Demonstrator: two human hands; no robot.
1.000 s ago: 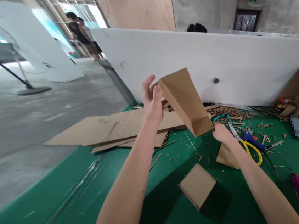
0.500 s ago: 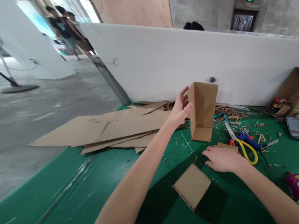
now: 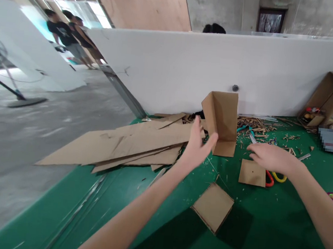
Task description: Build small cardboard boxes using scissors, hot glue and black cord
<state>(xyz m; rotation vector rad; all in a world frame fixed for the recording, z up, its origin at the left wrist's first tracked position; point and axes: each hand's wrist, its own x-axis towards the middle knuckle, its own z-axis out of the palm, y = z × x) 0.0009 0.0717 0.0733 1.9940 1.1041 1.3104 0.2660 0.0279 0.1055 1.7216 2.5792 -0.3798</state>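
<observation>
just left of the folded card [image 3: 226,117], i see the left hand [image 3: 196,149] stretched forward, thumb spread apart from its raised fingers, gripping nothing; whether the thumb touches the card i can't tell. the right hand [image 3: 273,156] hangs palm down, wrist bent, fingers pointing left; i can't tell whether they're clamped on anything. below them lies the square [image 3: 252,179], scissors [image 3: 279,178] poke out beneath that hand, and the box [image 3: 214,204] sits nearer the body than both hands.
</observation>
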